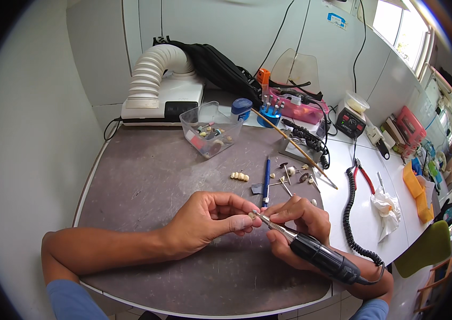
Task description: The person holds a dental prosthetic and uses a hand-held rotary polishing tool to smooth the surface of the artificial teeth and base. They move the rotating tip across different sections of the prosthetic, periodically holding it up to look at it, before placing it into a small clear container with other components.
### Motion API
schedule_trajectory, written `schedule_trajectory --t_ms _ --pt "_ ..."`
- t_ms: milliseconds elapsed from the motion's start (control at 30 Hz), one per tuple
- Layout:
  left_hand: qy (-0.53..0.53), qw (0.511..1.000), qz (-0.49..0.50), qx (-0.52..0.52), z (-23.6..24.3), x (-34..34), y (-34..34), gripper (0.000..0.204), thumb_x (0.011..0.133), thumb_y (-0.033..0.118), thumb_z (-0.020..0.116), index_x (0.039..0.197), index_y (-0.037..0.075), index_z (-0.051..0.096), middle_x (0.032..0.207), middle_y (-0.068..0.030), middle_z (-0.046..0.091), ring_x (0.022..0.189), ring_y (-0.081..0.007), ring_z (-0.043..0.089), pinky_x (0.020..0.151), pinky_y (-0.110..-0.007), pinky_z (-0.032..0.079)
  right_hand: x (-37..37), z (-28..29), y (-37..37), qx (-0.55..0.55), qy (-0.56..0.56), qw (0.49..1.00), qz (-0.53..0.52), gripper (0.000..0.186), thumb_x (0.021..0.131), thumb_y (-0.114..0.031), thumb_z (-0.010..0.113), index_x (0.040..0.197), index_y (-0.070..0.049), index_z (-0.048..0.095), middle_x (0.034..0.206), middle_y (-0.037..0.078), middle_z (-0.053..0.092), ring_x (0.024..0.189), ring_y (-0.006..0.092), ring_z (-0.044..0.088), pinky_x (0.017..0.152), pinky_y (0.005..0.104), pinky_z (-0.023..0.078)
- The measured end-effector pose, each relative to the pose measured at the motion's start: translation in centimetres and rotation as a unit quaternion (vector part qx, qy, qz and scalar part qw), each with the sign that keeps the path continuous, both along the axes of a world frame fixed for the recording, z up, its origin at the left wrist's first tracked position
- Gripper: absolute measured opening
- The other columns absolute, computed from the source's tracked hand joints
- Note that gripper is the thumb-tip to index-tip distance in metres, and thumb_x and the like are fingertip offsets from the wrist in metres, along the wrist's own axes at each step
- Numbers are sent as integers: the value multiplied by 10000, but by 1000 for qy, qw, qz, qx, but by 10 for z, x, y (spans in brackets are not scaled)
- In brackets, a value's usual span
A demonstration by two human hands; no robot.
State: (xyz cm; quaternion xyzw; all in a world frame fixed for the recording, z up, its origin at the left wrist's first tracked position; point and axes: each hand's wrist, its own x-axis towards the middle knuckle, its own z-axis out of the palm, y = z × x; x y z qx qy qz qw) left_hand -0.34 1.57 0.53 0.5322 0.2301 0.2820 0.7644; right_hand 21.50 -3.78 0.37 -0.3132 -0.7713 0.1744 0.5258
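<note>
My left hand (212,216) is closed round a small pale piece (251,216), pinched between thumb and fingers at the middle of the bench. My right hand (303,218) grips a black and silver rotary handpiece (316,250), its tip at the pale piece; whether they touch is too small to tell. Just behind my fingers lie a blue pencil-like tool (267,176), a cream row of tooth-shaped pieces (239,176) and several rotary bits (290,170). The handpiece's coiled cord (351,224) runs back along the right side.
At the back stand a white machine with a hose (146,109), a clear bin (210,136), a blue bur stand (269,114), a pink box (303,109) and a control unit (349,124). A long stick (295,144), red pliers (364,178), tissue (386,213) and yellow tray (418,194) lie rightward.
</note>
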Motion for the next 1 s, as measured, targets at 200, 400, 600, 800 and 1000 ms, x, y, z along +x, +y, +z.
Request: schedule_trajectory --t_ms 200,400,600,800,1000 --pt "6 1000 -5 2 2 0 -1 220 935 67 661 1130 -33 638 1040 -110 701 955 -134 675 865 -259 549 0 1 -1 -14 -3 1000 -4 282 675 -4 769 917 24 626 866 181 702 821 283 730 744 343 582" --pt "8 1000 1 2 1 0 0 221 931 63 664 1131 -27 639 1034 -103 700 943 -128 675 862 -253 551 0 -1 1 0 -8 1000 8 277 680 -16 771 917 22 633 864 185 701 813 279 730 732 334 578" --pt "17 1000 3 8 3 0 -1 218 927 54 666 1128 -24 640 1043 -101 698 957 -129 673 872 -257 546 0 3 0 15 -26 999 18 262 695 -18 764 921 25 637 872 186 701 798 268 728 711 320 573" --pt "8 1000 11 7 2 0 -2 221 921 46 671 1128 -25 640 1055 -103 697 964 -126 670 870 -257 544 1 -2 1 -11 14 1000 7 258 700 -24 760 922 25 637 883 190 704 783 254 725 695 310 570" --pt "17 1000 9 13 2 -1 -1 219 920 43 671 1126 -25 641 1048 -103 699 964 -127 669 863 -260 545 0 -1 1 -6 2 1000 5 264 698 -27 766 923 22 637 881 188 704 798 257 727 699 314 573"
